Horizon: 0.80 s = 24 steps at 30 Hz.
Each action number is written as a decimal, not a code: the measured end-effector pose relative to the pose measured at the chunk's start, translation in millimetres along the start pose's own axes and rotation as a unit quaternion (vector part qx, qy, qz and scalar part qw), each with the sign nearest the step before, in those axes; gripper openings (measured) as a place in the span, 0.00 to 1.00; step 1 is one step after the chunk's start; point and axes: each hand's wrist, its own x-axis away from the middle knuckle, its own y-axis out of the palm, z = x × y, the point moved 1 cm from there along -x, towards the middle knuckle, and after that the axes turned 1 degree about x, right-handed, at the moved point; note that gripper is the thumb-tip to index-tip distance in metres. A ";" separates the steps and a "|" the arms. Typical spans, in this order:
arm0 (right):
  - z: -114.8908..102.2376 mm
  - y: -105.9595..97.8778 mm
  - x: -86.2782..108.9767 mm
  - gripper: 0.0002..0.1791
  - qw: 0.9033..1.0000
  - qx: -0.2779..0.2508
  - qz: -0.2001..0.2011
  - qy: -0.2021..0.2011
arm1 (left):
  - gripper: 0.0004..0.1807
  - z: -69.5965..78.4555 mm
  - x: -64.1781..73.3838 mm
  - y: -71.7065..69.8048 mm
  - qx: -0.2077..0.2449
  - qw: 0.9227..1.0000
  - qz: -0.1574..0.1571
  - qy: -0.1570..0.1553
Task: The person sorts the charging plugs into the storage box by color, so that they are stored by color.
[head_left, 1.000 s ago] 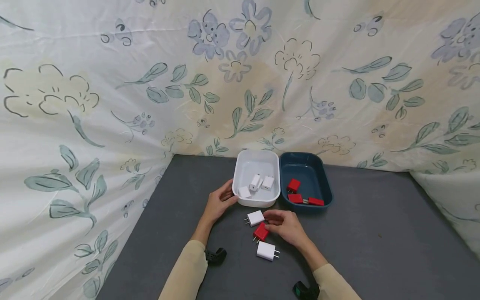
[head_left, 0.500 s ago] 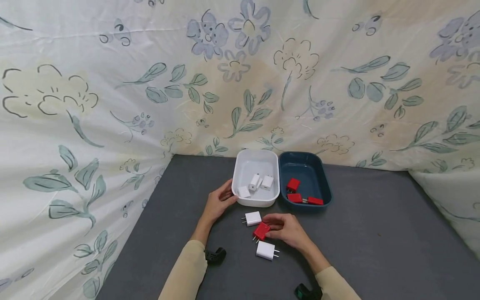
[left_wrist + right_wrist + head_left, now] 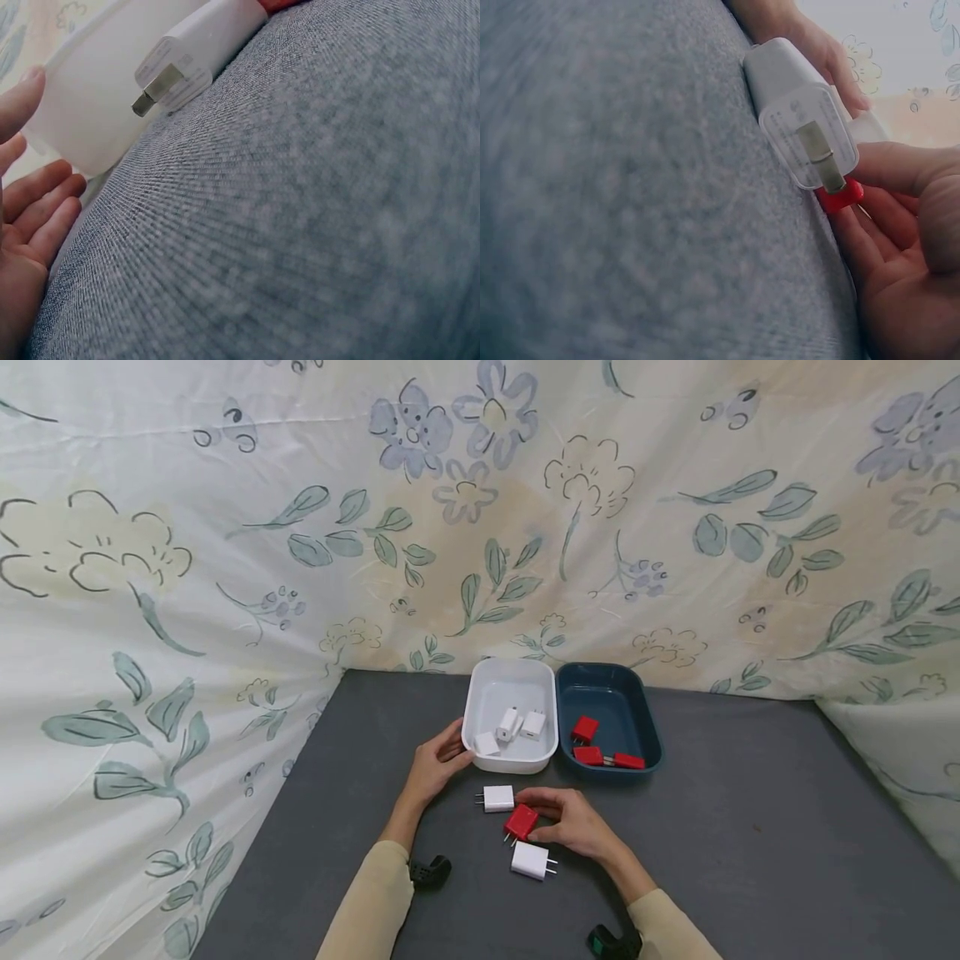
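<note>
My left hand (image 3: 435, 764) rests against the left side of a white bin (image 3: 471, 697), with relaxed fingers at its wall and the thumb near the front corner. Just in front of the bins, my right hand (image 3: 573, 818) spreads around a red charger plug (image 3: 521, 821), its thumb at the lower right side and its fingertips beyond the top. Those fingertips reach the right end of a white charger plug (image 3: 498, 798). A second white charger (image 3: 529, 861) lies nearer me; in the right wrist view it partly hides the red charger (image 3: 841, 196).
Several white chargers (image 3: 508, 724) lie in the white bin. A dark blue bin (image 3: 651, 714) stands right beside it with red chargers (image 3: 585, 729) inside. All rest on a dark grey cloth (image 3: 750, 827), with a floral curtain (image 3: 465, 585) behind.
The far white charger has slid left and turned straighter, away from the red one, with my right fingertips following it. My right thumb has moved slightly nearer me. The left hand stays put.
</note>
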 end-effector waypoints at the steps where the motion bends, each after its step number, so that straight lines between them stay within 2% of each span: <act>1: 0.3 0.1 -0.5 0.32 1.000 -0.003 -0.003 0.002 | 0.36 0.6 -0.1 -0.2 0.001 1.000 0.000 -0.001; 7: -0.7 0.4 -0.6 0.31 1.000 -0.005 -0.002 0.006 | 0.36 3.1 -0.3 -0.7 0.011 1.000 -0.007 -0.016; 16: 4.2 -4.2 -1.1 0.29 0.999 0.034 0.022 -0.002 | 0.36 2.2 -0.1 -0.1 0.016 1.000 -0.006 -0.012; 24: 6.1 -5.4 -1.8 0.31 0.999 0.033 0.020 -0.006 | 0.36 0.3 -0.6 -1.1 0.017 1.000 -0.004 -0.010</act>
